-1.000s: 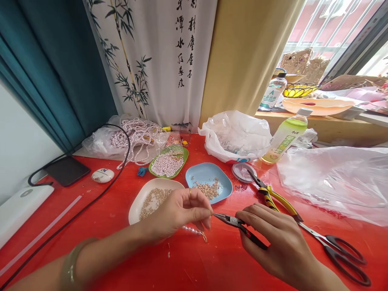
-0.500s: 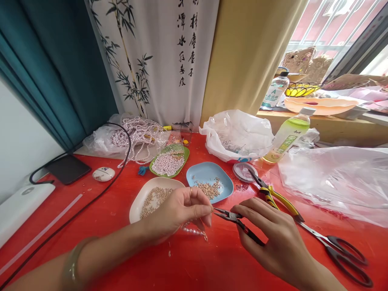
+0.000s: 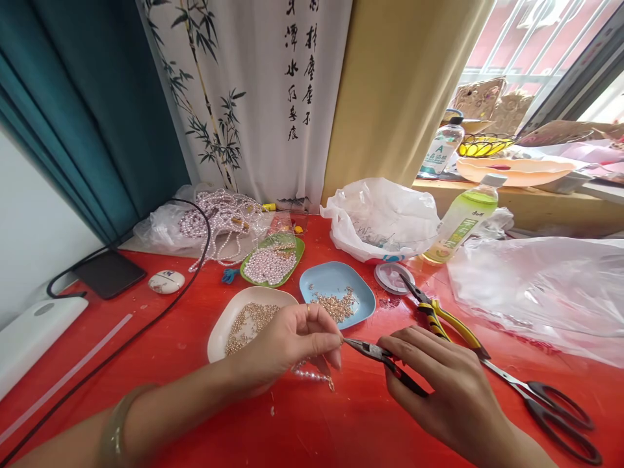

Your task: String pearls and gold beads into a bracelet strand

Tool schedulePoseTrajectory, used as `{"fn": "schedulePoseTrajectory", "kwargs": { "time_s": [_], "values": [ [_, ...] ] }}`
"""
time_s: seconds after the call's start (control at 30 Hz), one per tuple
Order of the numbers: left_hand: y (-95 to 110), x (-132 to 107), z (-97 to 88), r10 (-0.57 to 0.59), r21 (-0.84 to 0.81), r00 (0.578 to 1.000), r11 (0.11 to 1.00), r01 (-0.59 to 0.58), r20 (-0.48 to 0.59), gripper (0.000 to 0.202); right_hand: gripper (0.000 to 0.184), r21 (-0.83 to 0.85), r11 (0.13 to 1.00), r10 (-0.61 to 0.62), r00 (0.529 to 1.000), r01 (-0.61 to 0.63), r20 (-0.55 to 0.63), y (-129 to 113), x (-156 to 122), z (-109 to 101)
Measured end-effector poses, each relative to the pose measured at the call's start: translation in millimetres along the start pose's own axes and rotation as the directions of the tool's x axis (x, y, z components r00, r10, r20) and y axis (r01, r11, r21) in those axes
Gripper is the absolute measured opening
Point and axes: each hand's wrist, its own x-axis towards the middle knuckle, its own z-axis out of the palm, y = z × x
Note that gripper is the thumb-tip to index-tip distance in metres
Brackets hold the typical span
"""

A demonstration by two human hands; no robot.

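My left hand point(image 3: 305, 341) pinches one end of a beaded strand point(image 3: 312, 375), whose pearly beads and gold clasp hang below the fingers. The tiny piece at the fingertips is too small to make out. Around the handles of the black needle-nose pliers point(image 3: 373, 351) my right hand point(image 3: 431, 374) is closed. The pliers' jaws are together, their tip touching or just beside my left fingertips. Behind my left hand lie a cream plate point(image 3: 217, 325) of small gold beads and a blue plate point(image 3: 312, 276) with gold findings.
A green plate point(image 3: 301, 250) holds pink pearl beads. Yellow-black pliers point(image 3: 458, 325) and scissors point(image 3: 541, 396) lie right of my right hand. A drink bottle point(image 3: 461, 221) stands near plastic bags point(image 3: 385, 208). A black cable point(image 3: 146, 322) crosses the left side.
The jaws of the black pliers, parted before, are now closed at my left fingertips. My right hand has shifted slightly down and right; my left hand stays nearly still.
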Motion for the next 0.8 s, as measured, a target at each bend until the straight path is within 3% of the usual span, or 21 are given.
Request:
{"fn": "schedulePoseTrajectory", "kwargs": {
  "time_s": [0.1, 0.2, 0.4, 0.5, 0.57, 0.63, 0.73, 0.8],
  "values": [
    [0.5, 0.1, -0.8, -0.01, -0.032, 1.0, 0.999, 0.01, 0.005, 0.017, 0.016, 0.116, 0.983, 0.131, 0.985, -0.144, 0.115, -0.8, 2.9, -4.9],
    [1.0, -0.1, -1.2, -0.042, -0.087, 0.999, 0.995, 0.043, 0.006, 0.017, 0.016, 0.114, 0.96, 0.225, 0.944, -0.258, 0.241, -0.1, 6.9, -7.3],
    [0.2, 0.4, -1.1, -0.068, -0.2, 0.995, 0.976, 0.082, 0.076, 0.016, 0.019, -0.097, 0.971, 0.239, 0.858, -0.219, 0.454, 5.2, 2.0, 4.9],
    [0.0, 0.8, -0.5, -0.088, -0.207, 0.99, 0.972, 0.109, 0.107, 0.017, 0.007, -0.058, 0.975, 0.215, 0.844, -0.214, 0.491, 7.0, 0.0, 8.5],
    [-0.2, 0.5, 0.4, -0.105, -0.172, 0.988, 0.977, 0.123, 0.113, 0.018, 0.01, 0.065, 0.953, 0.232, 0.853, -0.295, 0.468, 4.8, 1.3, 7.8],
    [-1.1, -0.2, 1.8, -0.126, -0.104, 0.986, 0.985, 0.137, 0.108, 0.018, 0.023, 0.293, 0.845, 0.27, 0.83, -0.447, 0.487, -1.6, 3.1, 7.3],
    [-4.4, -0.9, 3.9, -0.141, 0.002, 0.985, 0.99, 0.142, 0.104, 0.021, 0.044, 0.631, 0.464, 0.153, 0.758, -0.622, 0.635, -16.6, 4.6, 11.1],
    [-6.7, -0.9, 5.0, -0.142, 0.04, 0.983, 0.99, 0.138, 0.114, 0.023, 0.042, 0.718, 0.274, 0.086, 0.759, -0.64, 0.645, -25.3, 5.3, 15.4]
  ]
}}
